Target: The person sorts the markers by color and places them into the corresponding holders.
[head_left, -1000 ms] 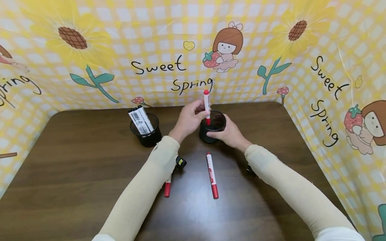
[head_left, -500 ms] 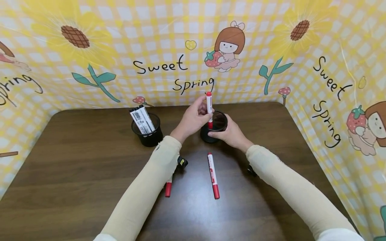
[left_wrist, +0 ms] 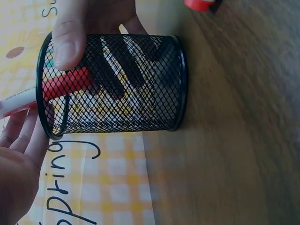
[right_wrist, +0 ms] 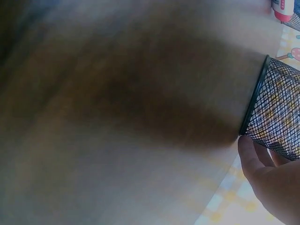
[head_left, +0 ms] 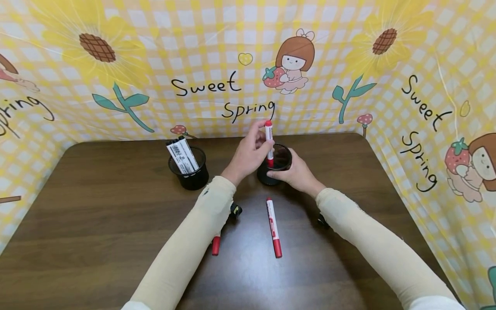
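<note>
My left hand (head_left: 249,154) pinches a white marker (head_left: 269,137) with red ends, held upright over a black mesh pen cup (head_left: 266,176). In the left wrist view, the marker's red cap (left_wrist: 70,82) is inside the cup, just past the rim. My right hand (head_left: 297,173) grips that cup from the right, thumb on the near side and the other fingers mostly hidden behind it. The right wrist view catches part of the mesh wall (right_wrist: 277,110) beside my fingers. On the table in front lies another red marker (head_left: 273,227).
To the left stands a second black mesh cup (head_left: 193,180) with several black-capped white markers (head_left: 183,156) leaning in it. A red marker end (head_left: 215,246) shows from under my left forearm. A patterned yellow cloth (head_left: 201,116) rises behind the wooden table (head_left: 97,215).
The marker in my left hand has shifted slightly right and sunk a little lower into the cup, and my fingers have moved up toward its top. My right hand keeps its grip on the cup.
</note>
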The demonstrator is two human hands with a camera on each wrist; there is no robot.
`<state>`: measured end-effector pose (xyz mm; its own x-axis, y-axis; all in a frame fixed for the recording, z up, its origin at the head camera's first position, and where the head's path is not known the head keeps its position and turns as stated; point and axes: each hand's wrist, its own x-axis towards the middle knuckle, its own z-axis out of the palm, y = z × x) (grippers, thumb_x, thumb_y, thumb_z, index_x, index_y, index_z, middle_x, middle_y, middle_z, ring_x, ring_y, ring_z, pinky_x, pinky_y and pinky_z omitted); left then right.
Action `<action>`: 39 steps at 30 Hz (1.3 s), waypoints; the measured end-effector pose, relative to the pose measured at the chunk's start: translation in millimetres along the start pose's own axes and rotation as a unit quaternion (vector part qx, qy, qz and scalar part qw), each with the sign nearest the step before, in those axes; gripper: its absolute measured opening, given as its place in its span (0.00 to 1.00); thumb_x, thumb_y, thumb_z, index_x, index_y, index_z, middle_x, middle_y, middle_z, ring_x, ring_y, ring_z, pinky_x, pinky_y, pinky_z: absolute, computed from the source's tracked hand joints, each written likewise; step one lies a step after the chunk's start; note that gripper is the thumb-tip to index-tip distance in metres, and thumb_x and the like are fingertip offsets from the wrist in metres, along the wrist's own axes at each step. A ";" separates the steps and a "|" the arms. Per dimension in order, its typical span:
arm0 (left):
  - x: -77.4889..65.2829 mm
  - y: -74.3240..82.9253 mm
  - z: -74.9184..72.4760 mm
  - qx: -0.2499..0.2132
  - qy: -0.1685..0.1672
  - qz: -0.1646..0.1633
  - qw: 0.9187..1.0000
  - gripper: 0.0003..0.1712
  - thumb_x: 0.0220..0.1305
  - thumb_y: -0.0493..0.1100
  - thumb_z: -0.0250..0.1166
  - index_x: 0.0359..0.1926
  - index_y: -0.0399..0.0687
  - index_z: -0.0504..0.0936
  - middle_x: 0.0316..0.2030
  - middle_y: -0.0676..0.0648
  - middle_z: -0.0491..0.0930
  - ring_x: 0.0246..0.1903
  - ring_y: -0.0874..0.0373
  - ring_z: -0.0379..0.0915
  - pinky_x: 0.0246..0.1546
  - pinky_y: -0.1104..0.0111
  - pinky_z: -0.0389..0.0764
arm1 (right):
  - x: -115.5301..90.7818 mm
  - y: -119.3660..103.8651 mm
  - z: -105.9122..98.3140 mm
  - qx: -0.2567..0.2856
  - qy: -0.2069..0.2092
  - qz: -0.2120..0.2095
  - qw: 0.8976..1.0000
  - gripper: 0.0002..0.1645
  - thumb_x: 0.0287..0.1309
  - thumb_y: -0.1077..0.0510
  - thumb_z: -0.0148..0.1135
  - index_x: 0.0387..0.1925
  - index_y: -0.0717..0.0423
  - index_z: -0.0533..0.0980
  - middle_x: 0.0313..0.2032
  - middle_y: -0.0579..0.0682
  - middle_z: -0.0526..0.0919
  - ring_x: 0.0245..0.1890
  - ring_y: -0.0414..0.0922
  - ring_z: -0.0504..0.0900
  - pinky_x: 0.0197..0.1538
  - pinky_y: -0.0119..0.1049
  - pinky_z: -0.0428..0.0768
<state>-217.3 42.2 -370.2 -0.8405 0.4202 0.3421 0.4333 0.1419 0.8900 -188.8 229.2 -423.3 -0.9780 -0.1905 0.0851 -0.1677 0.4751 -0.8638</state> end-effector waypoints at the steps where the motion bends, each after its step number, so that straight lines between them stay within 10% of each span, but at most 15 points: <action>1: -0.2 -0.1 0.3 0.006 -0.003 0.004 1.000 0.26 0.69 0.46 0.56 0.64 0.62 0.60 0.38 0.51 0.75 0.33 0.59 0.76 0.35 0.64 0.77 | -0.2 -0.1 0.1 0.001 -0.001 0.001 1.000 0.51 0.38 0.40 0.77 0.61 0.56 0.64 0.54 0.53 0.73 0.52 0.48 0.72 0.55 0.44 0.68; 19: -0.4 7.6 -8.2 0.192 -0.041 -0.041 0.980 0.09 0.61 0.42 0.63 0.43 0.49 0.79 0.41 0.54 0.72 0.40 0.62 0.71 0.41 0.71 0.73 | 0.4 -2.3 3.3 -0.012 -0.002 0.005 1.000 0.49 0.39 0.39 0.76 0.59 0.52 0.65 0.52 0.49 0.74 0.50 0.47 0.73 0.53 0.44 0.69; 39: -5.4 -1.0 -14.7 0.193 -0.028 -0.116 0.974 0.23 0.69 0.52 0.55 0.60 0.47 0.70 0.54 0.47 0.67 0.49 0.58 0.70 0.50 0.65 0.71 | 1.1 -1.3 2.4 -0.008 0.001 0.010 1.000 0.52 0.37 0.37 0.76 0.61 0.54 0.64 0.52 0.48 0.73 0.51 0.47 0.73 0.54 0.44 0.69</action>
<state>-218.0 26.6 -368.5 -0.9160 0.3836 0.1176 0.3322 0.5609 0.7583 -189.4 226.3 -423.3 -0.9816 -0.1784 0.0683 -0.1492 0.4930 -0.8571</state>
